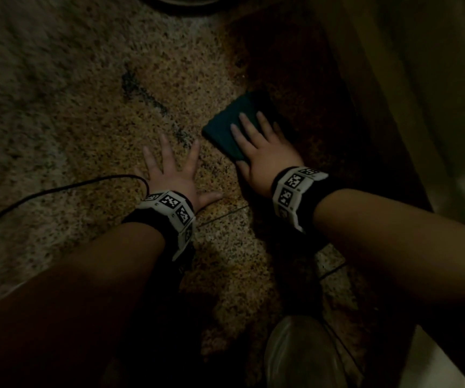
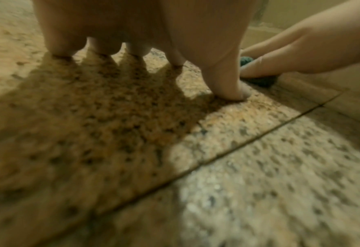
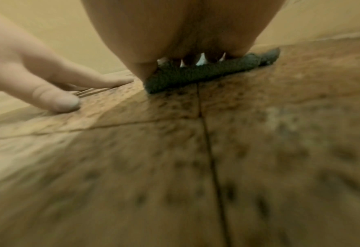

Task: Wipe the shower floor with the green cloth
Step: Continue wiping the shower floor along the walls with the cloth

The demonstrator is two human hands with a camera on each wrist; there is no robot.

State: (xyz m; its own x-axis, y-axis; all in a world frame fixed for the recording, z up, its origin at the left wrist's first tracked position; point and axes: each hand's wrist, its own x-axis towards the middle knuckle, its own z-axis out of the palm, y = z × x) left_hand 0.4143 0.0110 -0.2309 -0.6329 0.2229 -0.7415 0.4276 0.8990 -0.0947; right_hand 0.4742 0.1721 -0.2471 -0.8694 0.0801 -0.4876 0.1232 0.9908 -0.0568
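Observation:
A folded dark green cloth (image 1: 227, 121) lies flat on the speckled shower floor (image 1: 85, 113), right of centre in the head view. My right hand (image 1: 259, 148) presses down on it with straight fingers spread over its near half. The right wrist view shows the cloth's (image 3: 198, 75) near edge under my palm. My left hand (image 1: 172, 169) rests flat on the bare floor just left of the cloth, fingers splayed, holding nothing. In the left wrist view its fingertips (image 2: 231, 90) touch the floor, and the cloth (image 2: 261, 81) peeks out under the right hand.
A pale wall (image 1: 422, 93) runs along the right, close to the cloth. A black cable (image 1: 57, 189) trails over the floor from my left wrist. A shoe (image 1: 301, 354) stands at the bottom. Dark grout lines (image 1: 223, 215) cross the floor, and a dark smear (image 1: 141, 91) marks it farther out.

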